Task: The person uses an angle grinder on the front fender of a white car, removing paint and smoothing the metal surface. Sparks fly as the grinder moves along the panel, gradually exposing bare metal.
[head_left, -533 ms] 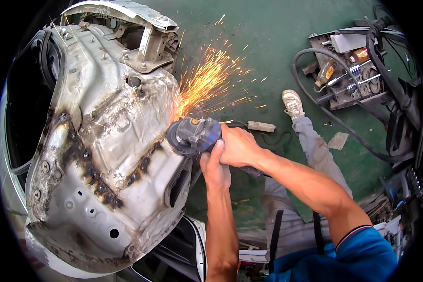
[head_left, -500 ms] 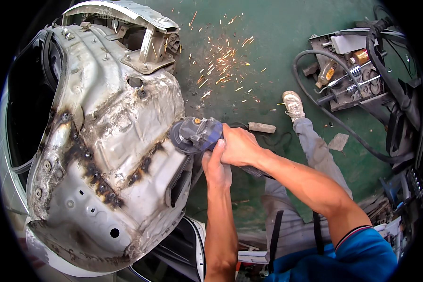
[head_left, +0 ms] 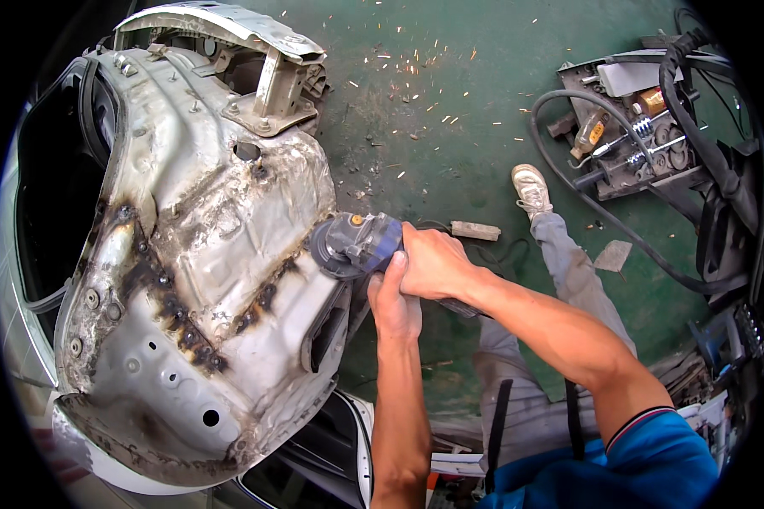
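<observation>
Okay: right hand [head_left: 440, 263] curled tight around the blue-and-grey angle grinder [head_left: 361, 240]; left hand [head_left: 395, 307] clasps from below, thumb up, fingers partly hidden. Grinder head lies left of both, long axis sloping down-right, at the scorched silvery sheet-metal car body's [head_left: 216, 254] right edge; contact unclear. One grinder, one body.

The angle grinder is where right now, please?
In the head view, the angle grinder is just left of centre, in the right hand, beside the car body.
</observation>
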A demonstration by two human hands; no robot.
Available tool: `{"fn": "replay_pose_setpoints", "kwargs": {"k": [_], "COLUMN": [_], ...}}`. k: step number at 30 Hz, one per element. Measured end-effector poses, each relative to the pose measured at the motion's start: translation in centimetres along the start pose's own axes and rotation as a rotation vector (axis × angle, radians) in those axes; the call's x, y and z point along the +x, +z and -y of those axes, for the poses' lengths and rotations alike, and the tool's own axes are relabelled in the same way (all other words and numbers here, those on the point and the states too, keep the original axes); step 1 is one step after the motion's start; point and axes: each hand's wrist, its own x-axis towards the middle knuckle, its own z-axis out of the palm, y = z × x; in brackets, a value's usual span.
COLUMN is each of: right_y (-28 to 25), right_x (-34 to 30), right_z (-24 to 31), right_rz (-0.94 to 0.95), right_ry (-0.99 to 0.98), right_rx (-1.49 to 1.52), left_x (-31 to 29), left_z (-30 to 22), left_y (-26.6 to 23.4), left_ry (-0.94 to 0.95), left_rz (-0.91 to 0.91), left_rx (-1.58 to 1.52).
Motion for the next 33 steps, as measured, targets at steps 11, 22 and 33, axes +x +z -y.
{"fn": "replay_pose_setpoints", "kwargs": {"k": [11, 22, 33], "right_y": [-0.1, -1.8, -1.6], "right_x": [-0.5, -0.9, -0.7], "right_z": [0.9, 3.2, 3.2], "right_rz": [-0.004, 0.021, -0.027], "right_ry": [-0.056, -0.059, -0.041], "right_rx": [0.018, -0.041, -0.07], "left_x": [-1.2, -1.3, -0.7], "left_z": [-1.3, -2.0, -2.2], "left_y": [1.0, 1.3, 1.4], "left_ry": [0.075, 0.091, 0.028], "left_rz": [-0.031, 0.013, 0.057], "left_rx": [0.07, 0.062, -0.027]}}
